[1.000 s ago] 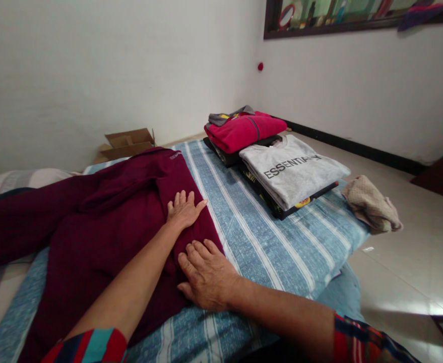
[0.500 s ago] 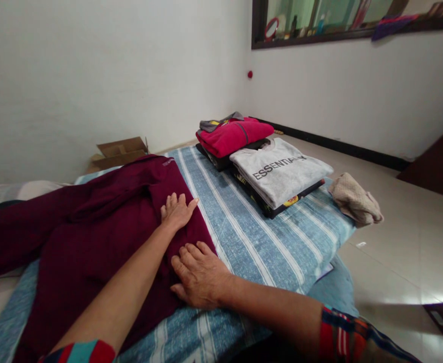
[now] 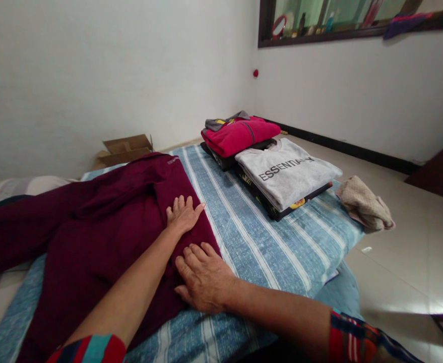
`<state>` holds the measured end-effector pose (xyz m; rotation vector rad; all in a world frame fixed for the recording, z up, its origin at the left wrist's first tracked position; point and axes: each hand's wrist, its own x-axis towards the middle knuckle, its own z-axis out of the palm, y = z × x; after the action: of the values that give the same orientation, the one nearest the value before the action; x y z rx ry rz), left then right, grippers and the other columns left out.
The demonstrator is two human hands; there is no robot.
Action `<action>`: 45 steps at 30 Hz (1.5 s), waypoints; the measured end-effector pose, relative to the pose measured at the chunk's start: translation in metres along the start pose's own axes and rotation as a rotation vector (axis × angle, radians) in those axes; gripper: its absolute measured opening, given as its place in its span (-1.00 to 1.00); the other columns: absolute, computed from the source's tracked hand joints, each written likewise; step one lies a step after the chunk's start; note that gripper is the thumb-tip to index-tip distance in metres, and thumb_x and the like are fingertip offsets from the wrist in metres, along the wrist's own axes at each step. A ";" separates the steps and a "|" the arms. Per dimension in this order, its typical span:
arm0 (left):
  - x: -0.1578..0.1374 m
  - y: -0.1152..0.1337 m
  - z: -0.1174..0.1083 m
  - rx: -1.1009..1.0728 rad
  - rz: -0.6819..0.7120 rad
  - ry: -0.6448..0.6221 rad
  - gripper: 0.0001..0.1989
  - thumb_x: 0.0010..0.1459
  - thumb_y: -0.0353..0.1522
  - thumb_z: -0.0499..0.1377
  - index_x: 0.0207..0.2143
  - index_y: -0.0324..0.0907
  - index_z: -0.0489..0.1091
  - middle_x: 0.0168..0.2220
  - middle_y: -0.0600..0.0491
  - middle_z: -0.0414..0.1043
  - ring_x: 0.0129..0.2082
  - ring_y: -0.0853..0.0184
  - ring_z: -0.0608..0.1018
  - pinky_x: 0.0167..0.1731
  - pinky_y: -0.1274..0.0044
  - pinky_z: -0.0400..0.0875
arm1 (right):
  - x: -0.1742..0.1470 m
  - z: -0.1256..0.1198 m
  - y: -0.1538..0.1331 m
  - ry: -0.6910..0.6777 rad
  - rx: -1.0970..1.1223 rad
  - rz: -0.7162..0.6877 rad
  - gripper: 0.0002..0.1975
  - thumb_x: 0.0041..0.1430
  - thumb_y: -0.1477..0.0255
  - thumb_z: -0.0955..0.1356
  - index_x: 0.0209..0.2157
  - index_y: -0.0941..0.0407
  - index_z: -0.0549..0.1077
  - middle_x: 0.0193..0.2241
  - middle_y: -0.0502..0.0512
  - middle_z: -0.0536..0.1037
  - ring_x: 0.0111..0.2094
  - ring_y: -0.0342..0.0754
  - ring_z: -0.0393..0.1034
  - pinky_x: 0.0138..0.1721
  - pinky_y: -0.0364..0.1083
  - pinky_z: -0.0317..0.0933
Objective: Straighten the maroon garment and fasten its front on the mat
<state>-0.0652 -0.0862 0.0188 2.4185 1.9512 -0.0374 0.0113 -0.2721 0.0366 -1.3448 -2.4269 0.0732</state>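
Left hand (image 3: 184,216) and right hand (image 3: 205,279) resting on dark maroon long-sleeved cloth top (image 3: 104,247).
Fingers extended, unclenched, grasping nothing; top lies spread on blue-and-white striped cloth cover (image 3: 240,222), apart from folded pale-grey lettered sweatshirt (image 3: 293,176).

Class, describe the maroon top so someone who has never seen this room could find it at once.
Start with the blue-and-white striped sheet. On its left side, under the left hand and right hand, lies the long-sleeved maroon top, one sleeve reaching the picture's left edge. Unlike the pink garment and grey lettered sweatshirt, folded and stacked farther right, it is spread wide.
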 end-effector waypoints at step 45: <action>0.004 -0.128 -0.065 -0.172 -0.036 0.286 -0.81 0.16 -0.42 -0.01 -0.33 -0.16 0.41 -0.27 -0.01 0.45 -0.19 0.28 0.44 -0.11 0.48 0.31 | 0.301 0.115 0.146 0.137 0.422 0.270 -0.66 0.15 0.54 0.21 -0.05 0.17 0.43 -0.06 0.16 0.46 -0.03 -0.05 0.31 -0.02 -0.15 0.13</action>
<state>-0.1896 -0.0524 0.0818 2.3856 2.0064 0.4802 -0.0536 0.0715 -0.0163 -1.4090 -1.9607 0.5141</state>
